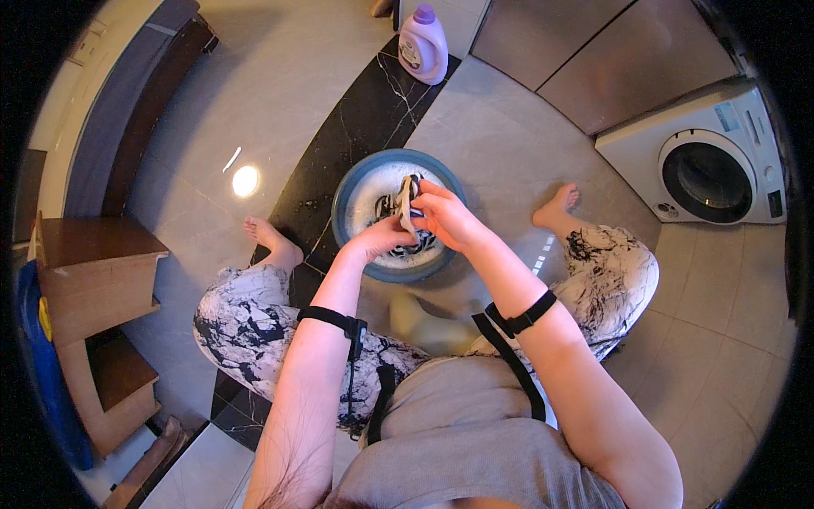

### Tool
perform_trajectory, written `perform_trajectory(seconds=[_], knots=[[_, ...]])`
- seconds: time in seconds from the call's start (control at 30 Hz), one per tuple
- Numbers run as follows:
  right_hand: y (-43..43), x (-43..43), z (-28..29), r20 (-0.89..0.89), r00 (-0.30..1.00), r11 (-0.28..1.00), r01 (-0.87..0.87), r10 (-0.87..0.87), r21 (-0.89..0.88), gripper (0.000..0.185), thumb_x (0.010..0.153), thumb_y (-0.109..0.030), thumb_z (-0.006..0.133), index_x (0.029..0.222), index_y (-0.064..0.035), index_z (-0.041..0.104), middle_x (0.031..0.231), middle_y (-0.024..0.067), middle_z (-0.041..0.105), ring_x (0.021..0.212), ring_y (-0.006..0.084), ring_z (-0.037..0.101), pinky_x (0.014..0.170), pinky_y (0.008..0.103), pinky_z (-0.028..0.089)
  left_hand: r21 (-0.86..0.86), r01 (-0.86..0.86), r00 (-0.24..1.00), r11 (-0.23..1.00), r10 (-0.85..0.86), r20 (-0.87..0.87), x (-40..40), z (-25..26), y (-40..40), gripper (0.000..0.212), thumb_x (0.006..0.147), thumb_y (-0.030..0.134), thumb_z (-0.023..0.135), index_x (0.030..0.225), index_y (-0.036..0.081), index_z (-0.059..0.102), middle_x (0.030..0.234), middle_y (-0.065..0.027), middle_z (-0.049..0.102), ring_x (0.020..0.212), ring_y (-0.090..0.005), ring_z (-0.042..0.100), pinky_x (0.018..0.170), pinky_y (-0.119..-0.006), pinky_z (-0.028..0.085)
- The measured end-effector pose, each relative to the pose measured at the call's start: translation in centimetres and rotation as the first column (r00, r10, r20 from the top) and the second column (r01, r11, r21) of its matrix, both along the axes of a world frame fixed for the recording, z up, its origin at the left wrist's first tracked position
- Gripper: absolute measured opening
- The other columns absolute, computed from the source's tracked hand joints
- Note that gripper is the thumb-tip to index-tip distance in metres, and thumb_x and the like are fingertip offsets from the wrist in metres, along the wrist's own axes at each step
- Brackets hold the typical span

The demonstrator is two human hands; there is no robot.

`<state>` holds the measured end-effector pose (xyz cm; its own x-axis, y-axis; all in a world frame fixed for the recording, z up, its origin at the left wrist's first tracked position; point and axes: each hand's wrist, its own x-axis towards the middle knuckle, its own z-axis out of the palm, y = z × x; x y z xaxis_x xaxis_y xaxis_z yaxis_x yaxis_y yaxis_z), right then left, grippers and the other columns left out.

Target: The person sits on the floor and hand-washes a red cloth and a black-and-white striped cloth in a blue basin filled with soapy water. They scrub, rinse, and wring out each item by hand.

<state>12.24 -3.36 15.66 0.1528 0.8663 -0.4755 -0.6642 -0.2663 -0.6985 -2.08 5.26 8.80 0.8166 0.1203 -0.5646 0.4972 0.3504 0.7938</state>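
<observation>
A round blue basin (341,207) stands on the floor between my feet, holding white suds (375,184). Over the suds, a wet black-and-white cloth (407,202) is pinched upright between my two hands. My left hand (386,237) grips its lower edge with the thumb near the middle of the basin. My right hand (443,213) holds the upper part, fingers curled around it from the right. More of the dark patterned fabric (386,207) lies in the foam below and beside the hands. The fingertips of my left hand are partly hidden by the cloth.
Beyond the basin, a purple detergent bottle (425,48) stands on a black marble strip (356,114). A white front-loading washing machine (706,159) is at the right. Wooden shelving (98,286) stands at the left. A pale yellowish-green object (423,324) sits close before my body.
</observation>
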Motion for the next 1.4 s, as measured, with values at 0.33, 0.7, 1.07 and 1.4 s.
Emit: perform_trajectory(seconds=[0.33, 0.7, 1.07, 1.4], knots=[[-1.7, 2.9, -8.6, 0.716, 0.648, 0.954, -0.056, 0.260, -0.295, 0.042, 0.076, 0.002, 0.054, 0.117, 0.0017, 0.057, 0.112, 0.0119, 0.063, 0.105, 0.0217, 0.058, 0.093, 0.0319, 0.043, -0.414, -0.378, 0.896, 0.828, 0.440, 0.061, 0.4, 2.7, 0.8, 0.035, 0.082, 0.018, 0.067, 0.114, 0.006, 0.058, 0.102, -0.0037, 0.065, 0.092, -0.0152, 0.061, 0.083, -0.030, 0.048], [-1.9, 1.5, -5.0, 0.446, 0.892, 0.964, 0.053, 0.071, -0.260, 0.022, 0.088, -0.025, 0.049, 0.096, -0.0077, 0.060, 0.081, 0.0018, 0.059, 0.075, 0.0117, 0.054, 0.070, 0.0250, 0.044, 0.407, 0.246, 0.964, 0.880, -0.178, -0.197, -1.2, 1.7, 2.6, 0.059, 0.068, 0.025, 0.078, 0.115, -0.002, 0.056, 0.105, -0.0127, 0.065, 0.096, -0.0181, 0.061, 0.088, -0.030, 0.045], [-3.1, 1.3, -8.1, 0.680, 0.732, 0.957, 0.170, 0.038, -0.237, 0.021, 0.085, -0.017, 0.061, 0.099, -0.0011, 0.060, 0.088, 0.0049, 0.063, 0.086, 0.0142, 0.059, 0.077, 0.0277, 0.048, -0.301, -0.435, 0.897, 0.849, 0.437, -0.065, 0.0, 1.5, 1.4, 0.028, 0.086, 0.020, 0.060, 0.108, 0.002, 0.059, 0.095, -0.0060, 0.066, 0.084, -0.0155, 0.062, 0.077, -0.030, 0.050], [-2.7, -0.2, -5.2, 0.235, 0.938, 0.931, -0.171, 0.254, -0.324, 0.025, 0.087, -0.032, 0.060, 0.102, -0.0109, 0.059, 0.086, -0.0007, 0.058, 0.078, 0.0092, 0.053, 0.072, 0.0241, 0.042, -0.434, -0.411, 0.876, 0.802, 0.480, 0.058, -0.2, 1.8, 1.5, 0.037, 0.080, 0.014, 0.067, 0.114, 0.004, 0.054, 0.102, -0.0077, 0.065, 0.093, -0.0190, 0.062, 0.083, -0.035, 0.051]])
